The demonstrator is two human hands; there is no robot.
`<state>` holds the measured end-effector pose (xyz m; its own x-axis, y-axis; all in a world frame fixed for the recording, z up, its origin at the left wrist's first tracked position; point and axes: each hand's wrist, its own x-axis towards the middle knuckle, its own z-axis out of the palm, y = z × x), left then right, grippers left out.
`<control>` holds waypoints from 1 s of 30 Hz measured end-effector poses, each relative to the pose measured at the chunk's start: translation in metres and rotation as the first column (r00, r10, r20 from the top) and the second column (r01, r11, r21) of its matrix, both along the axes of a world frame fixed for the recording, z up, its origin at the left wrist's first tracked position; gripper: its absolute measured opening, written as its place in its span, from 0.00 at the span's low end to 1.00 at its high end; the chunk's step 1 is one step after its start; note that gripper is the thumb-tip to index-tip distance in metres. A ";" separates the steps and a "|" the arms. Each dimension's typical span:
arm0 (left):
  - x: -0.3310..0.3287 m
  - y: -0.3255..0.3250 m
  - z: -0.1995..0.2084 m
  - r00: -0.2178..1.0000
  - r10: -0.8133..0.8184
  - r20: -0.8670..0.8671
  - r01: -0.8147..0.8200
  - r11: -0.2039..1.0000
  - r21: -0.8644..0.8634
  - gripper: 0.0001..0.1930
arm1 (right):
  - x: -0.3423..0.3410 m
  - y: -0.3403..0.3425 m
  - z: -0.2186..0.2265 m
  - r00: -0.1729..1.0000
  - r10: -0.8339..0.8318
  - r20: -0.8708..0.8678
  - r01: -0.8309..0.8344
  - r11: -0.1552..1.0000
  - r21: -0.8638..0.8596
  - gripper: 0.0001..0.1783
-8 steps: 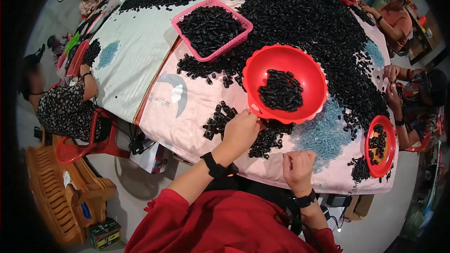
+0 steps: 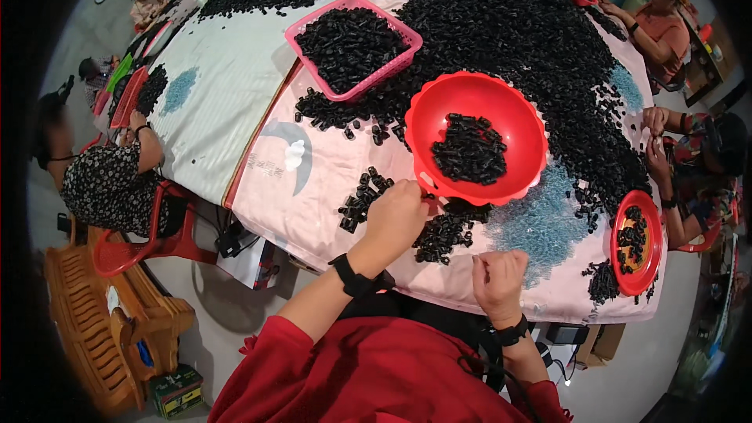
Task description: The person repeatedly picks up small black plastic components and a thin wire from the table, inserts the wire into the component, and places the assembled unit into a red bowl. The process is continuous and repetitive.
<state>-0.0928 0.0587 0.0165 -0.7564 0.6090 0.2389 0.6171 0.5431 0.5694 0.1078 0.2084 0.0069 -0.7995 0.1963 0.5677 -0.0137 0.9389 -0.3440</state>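
A worker in a red long-sleeved top sits at the near edge of a cloth-covered sorting table [image 2: 313, 188], forearms entering from the bottom of the frame. The right hand [image 2: 499, 276], lower centre, is curled into a loose fist just inside the table edge; whether it holds anything cannot be told. The left hand [image 2: 397, 213], wearing a black wristband, rests fingers-down on a small scatter of black plastic pieces [image 2: 446, 231], its fingertips close to the near rim of a round red plastic bowl [image 2: 501, 113]; what they pinch is hidden. The bowl holds a clump of the same pieces and sits at frame centre, with bare pink cloth open to its left. Beyond it, upper centre, stands a pink slotted rectangular basket [image 2: 309, 35] filled with pieces, and a broad black heap [image 2: 540, 23] spreads to the far edge. At the right edge a small red dish [image 2: 652, 243] lies near another person's hands. At left, a person in a patterned top sits on a red chair at a neighbouring table.
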 end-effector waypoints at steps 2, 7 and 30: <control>-0.002 -0.009 0.007 0.998 0.061 -0.027 -0.061 0.998 0.013 0.05 | 0.000 0.000 0.000 1.000 0.002 0.000 -0.002 1.000 -0.001 0.15; -0.004 -0.036 0.010 0.998 0.053 -0.041 -0.058 0.991 -0.121 0.06 | 0.000 0.000 0.000 1.000 0.017 -0.012 -0.017 1.000 -0.011 0.15; 0.006 -0.027 0.001 0.993 -0.063 -0.099 0.046 0.985 -0.168 0.05 | 0.001 -0.001 -0.001 1.000 0.010 -0.006 -0.010 1.000 -0.010 0.15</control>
<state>-0.0866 0.0317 0.0174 -0.6972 0.6863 0.2070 0.6995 0.5882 0.4058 0.1088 0.2079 0.0064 -0.7980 0.1940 0.5706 -0.0251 0.9352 -0.3531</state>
